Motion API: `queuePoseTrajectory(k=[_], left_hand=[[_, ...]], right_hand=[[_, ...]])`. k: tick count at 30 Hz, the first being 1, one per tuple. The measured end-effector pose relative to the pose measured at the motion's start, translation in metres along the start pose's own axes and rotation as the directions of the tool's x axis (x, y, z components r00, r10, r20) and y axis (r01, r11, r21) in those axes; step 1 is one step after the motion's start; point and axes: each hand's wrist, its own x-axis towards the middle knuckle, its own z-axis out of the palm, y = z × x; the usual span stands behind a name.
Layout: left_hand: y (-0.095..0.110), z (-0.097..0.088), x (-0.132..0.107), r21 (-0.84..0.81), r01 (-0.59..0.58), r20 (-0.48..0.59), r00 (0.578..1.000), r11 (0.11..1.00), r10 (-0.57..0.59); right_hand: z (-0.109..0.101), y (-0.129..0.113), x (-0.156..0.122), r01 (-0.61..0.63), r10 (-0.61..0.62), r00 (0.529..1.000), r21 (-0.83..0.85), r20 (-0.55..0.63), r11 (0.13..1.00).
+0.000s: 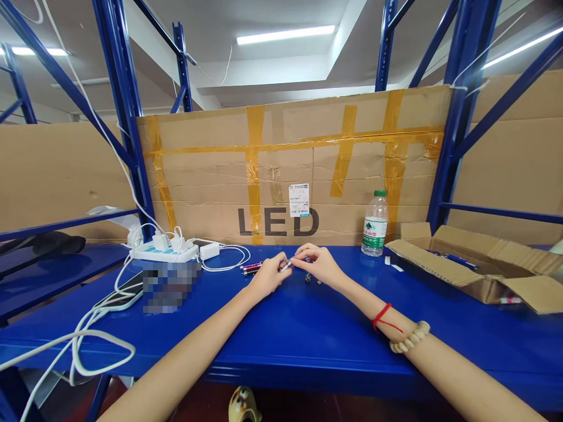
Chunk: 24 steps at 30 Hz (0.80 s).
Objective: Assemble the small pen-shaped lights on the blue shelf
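Over the middle of the blue shelf, my left hand (269, 274) is closed around a slim silver pen-like tube (285, 265). My right hand (320, 265) has its thumb and forefinger pinched at the tube's far end; anything small between those fingertips is too tiny to make out. Beside my left hand lie several pen-like sticks (250, 268), pinkish-red and dark, partly hidden by that hand. Small dark and brass-coloured pieces (308, 277) rest on the shelf just under my right hand.
A white power strip (165, 251) with plugs, cables (79, 334) and a phone (121, 296) occupies the left. At right stand a water bottle (375, 225) and an open cardboard box (466, 264) holding pens. Cardboard (206, 181) backs the shelf, between blue posts (461, 105).
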Motion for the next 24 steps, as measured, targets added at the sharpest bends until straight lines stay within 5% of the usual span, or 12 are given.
queuePoseTrajectory(k=[9, 15, 20, 24], left_hand=[[-0.001, 0.003, -0.001, -0.055, 0.0, -0.009, 1.0, 0.998, 0.0], [-0.002, 0.005, 0.003, -0.035, -0.014, -0.107, 0.994, 0.999, 0.01], [-0.003, 0.006, 0.007, 0.038, 0.041, -0.105, 0.994, 0.998, -0.036], [-0.005, 0.004, 0.007, 0.195, -0.032, -0.021, 0.999, 0.98, 0.037]], right_hand=[[0.011, -0.002, -0.002, 0.016, -0.017, 0.999, -0.027, -0.036, 1.0], [0.01, -0.005, -0.002, -0.02, 0.009, 0.995, -0.102, -0.101, 0.995], [-0.011, -0.006, 0.001, -0.095, 0.094, 0.995, -0.275, -0.014, 0.957], [-0.029, 0.003, 0.0, -0.076, 0.172, 0.974, -0.499, 0.15, 0.863]])
